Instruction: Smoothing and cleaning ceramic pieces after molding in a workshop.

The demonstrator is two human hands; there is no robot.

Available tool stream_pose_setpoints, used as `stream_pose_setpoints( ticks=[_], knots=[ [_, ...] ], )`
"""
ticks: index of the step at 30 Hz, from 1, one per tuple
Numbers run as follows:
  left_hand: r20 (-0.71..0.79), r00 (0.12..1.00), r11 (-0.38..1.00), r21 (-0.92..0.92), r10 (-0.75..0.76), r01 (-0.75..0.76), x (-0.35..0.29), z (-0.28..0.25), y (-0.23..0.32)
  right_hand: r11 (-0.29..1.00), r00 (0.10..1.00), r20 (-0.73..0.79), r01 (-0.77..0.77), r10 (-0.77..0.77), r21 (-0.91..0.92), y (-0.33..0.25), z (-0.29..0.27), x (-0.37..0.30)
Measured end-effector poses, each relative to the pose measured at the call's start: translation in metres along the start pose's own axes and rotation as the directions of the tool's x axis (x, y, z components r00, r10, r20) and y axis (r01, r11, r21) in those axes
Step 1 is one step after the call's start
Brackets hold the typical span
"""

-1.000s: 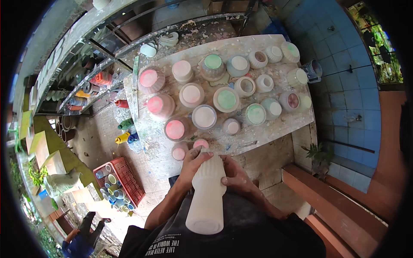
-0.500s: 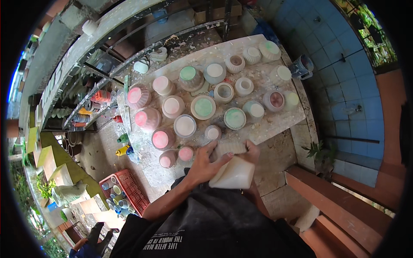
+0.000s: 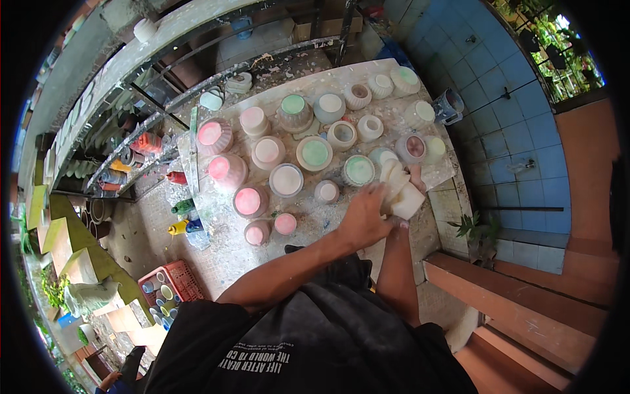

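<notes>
1. Head view, change: the cream vase is now farther from the chest and to the right, overlapping the near edge of the table in view and partly covering a pale pot. This suggests it is being handled in the air, not yet set down.
2. Head view, fingers: those of the right hand are wrapped around the vase's far right side, clamped on it; much of that hand is hidden. The left hand is at the vase's left side, its fingers blurred, so I cannot tell whether they grip.
3. Head view, against half a second ago: the vase was then close to the body and the pale pot uncovered. The green-topped pot and dark-red-topped pot keep their places on the table.
</notes>
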State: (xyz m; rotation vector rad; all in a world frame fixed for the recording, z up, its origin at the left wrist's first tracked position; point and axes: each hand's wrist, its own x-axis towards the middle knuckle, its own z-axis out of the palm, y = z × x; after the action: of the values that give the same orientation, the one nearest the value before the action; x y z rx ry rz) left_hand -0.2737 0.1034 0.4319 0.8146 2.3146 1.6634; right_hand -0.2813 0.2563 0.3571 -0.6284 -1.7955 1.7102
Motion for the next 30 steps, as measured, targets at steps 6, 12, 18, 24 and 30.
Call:
stream_pose_setpoints(
  ticks=[6,12,18,24,30],
  knots=[
    [-0.113,0.992,0.998,0.001,-0.059,0.059,-0.012,-0.045,-0.041,0.729,0.949,0.230,0.312,-0.214,-0.609,-0.062,0.023,-0.044],
    [-0.151,0.969,0.973,-0.149,-0.197,0.174,-0.049,-0.092,-0.063,0.959,0.876,0.431,-0.110,0.218,-0.261,-0.074,0.037,-0.101],
    [-0.251,0.927,0.960,-0.086,-0.280,0.266,-0.067,-0.087,-0.083,0.960,0.773,0.596,-0.054,0.214,-0.275,-0.088,0.036,-0.099],
    [-0.325,0.911,0.946,0.113,-0.254,0.304,-0.050,-0.064,-0.076,0.840,0.907,0.387,0.077,0.165,-0.538,-0.073,0.034,-0.072],
    [-0.017,0.898,0.893,0.101,-0.439,0.439,-0.044,-0.085,-0.058,0.878,0.885,0.417,0.020,0.207,-0.479,-0.084,0.030,-0.065]
  ],
)
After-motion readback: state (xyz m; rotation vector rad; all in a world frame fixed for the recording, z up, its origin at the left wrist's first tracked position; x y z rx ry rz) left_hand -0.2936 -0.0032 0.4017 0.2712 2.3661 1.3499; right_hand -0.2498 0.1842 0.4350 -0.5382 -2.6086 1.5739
